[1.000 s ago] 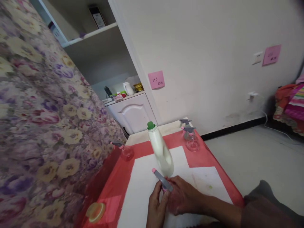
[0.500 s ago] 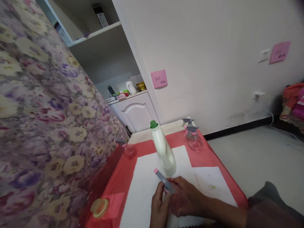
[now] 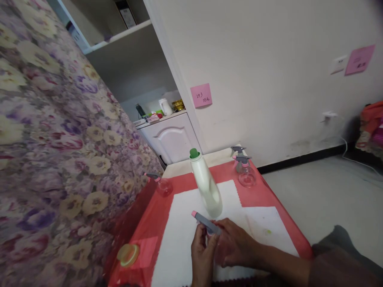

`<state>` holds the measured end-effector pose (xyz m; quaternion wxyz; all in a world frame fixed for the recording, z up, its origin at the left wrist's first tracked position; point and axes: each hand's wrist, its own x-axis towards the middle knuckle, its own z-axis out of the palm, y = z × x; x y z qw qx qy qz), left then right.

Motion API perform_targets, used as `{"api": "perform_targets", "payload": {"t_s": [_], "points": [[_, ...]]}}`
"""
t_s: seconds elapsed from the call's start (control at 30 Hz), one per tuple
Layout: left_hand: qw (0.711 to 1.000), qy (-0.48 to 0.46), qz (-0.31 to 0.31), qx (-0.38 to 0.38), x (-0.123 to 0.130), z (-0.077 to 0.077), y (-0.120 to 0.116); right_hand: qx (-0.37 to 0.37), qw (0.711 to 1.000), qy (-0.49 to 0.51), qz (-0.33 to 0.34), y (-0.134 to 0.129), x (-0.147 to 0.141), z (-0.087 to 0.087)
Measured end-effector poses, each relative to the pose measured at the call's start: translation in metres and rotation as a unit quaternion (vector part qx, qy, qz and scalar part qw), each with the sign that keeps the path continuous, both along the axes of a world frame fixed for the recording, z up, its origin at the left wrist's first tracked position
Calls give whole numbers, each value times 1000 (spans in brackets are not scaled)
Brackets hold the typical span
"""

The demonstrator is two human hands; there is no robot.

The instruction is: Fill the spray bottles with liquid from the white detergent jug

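Observation:
Between my two hands is a clear spray bottle (image 3: 206, 223) with a grey head and a pink nozzle that points up and left. My left hand (image 3: 203, 251) is closed on the spray head near its collar. Around the transparent body, my right hand (image 3: 237, 245) is wrapped from the right side. Most of the body is hidden by the fingers. Just beyond my hands stands a tall pale green jug (image 3: 206, 187), uncapped, with a green insert showing in its mouth.
Two more spray bottles (image 3: 247, 175) stand at the table's back right, another spray bottle (image 3: 164, 186) at the left. A yellowish round lid (image 3: 128, 255) lies on the red cloth (image 3: 149, 223) near the left edge. A floral curtain (image 3: 74, 159) hangs close on the left.
The spray head has turned slightly, its nozzle now a little further left and up. Both hands keep hold of the bottle. The whole view has shifted slightly.

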<state>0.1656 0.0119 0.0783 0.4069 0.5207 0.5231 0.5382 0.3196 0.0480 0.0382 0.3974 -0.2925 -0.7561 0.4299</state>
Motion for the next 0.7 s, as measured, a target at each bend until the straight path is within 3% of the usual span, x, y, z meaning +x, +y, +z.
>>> {"api": "perform_targets", "payload": {"t_s": [0.23, 0.43, 0.7], "points": [[999, -6, -35, -9, -1, 1, -2, 6, 1000, -14, 10, 0, 1, 5], [1000, -23, -7, 2, 3, 3, 0, 1, 1000, -20, -2, -1, 2, 5], [999, -9, -28, -11, -1, 7, -1, 3, 1000, -10, 2, 1, 2, 1]]}}
